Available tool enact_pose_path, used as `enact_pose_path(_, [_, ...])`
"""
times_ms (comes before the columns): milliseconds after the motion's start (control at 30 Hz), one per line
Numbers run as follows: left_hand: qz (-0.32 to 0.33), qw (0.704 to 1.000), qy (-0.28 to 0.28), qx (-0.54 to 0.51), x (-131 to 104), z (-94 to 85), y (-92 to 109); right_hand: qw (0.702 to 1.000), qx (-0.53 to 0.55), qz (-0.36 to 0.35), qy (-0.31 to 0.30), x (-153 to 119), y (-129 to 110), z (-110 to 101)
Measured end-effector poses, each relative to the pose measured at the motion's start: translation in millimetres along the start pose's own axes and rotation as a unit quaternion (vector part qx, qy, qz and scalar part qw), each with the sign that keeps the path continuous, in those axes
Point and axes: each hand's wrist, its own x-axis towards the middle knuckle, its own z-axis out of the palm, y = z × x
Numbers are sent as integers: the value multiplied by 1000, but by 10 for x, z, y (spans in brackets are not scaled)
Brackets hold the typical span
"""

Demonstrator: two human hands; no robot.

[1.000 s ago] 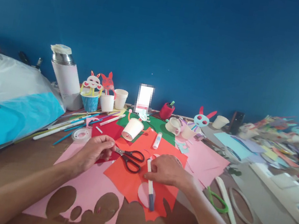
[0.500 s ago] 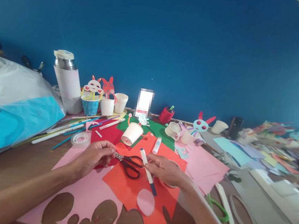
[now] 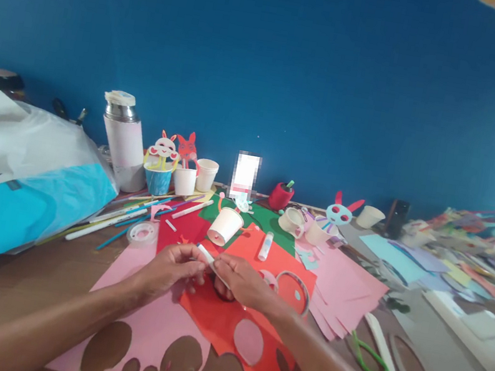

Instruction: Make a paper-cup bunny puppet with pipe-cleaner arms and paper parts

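Note:
My right hand (image 3: pixel 239 279) is closed around a white marker (image 3: pixel 207 256), whose dark blue upper end points up and left. The marker's lower end is hidden by that hand. Close beside the marker is my left hand (image 3: pixel 179 266), its fingers curled together; what they hold, if anything, cannot be made out. Scissors (image 3: pixel 225 297) lie mostly hidden under my right hand, with a bit of dark handle showing. Beneath both hands are orange paper (image 3: pixel 214 325) and pink paper (image 3: pixel 146 305) with cut-out holes. A pink paper oval (image 3: pixel 248 341) rests on the orange sheet.
A tilted white paper cup (image 3: pixel 225 226) and a glue stick (image 3: pixel 265 247) stand beyond my hands. At left are a tape roll (image 3: pixel 142 233), brushes (image 3: pixel 111 223), a flask (image 3: pixel 125 146) and a plastic bag (image 3: pixel 47 133). Green-handled scissors (image 3: pixel 370 358) lie at right.
My right hand has moved left with the marker, bringing it against my left hand and over the scissors. My view has shifted slightly, so the tabletop appears farther right and lower.

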Motion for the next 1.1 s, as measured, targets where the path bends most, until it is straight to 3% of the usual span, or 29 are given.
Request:
enact_pose_path(100, [24,1000,3,17,-8,-14,59,999,-50,-13,12,-28,20,43])
enact_pose_path(200, [54,995,71,47,8,-103,193,984,-165,-41,56,-96,-25,44])
enact_pose_path(267, [82,986,133,54,46,-202,261,960,-257,-62,89,-130,-55,65])
enact_pose_path(433, [123,973,195,32,151,-388,264,884,-434,-121,125,-75,26,220])
enact_pose_path(567, [132,968,207,40,168,-397,232,836,-511,-141,141,0,105,329])
enact_pose_path(700, [125,970,203,51,170,-391,221,809,-541,-169,155,38,130,405])
enact_pose_path(867, [111,971,200,65,193,-394,162,810,-530,-176,179,67,154,459])
enact_pose_path(1000, [102,974,189,72,200,-395,82,847,-464,-181,184,21,103,392])
enact_pose_path(1100, [98,975,181,79,192,-389,57,867,-419,-166,211,-7,76,224])
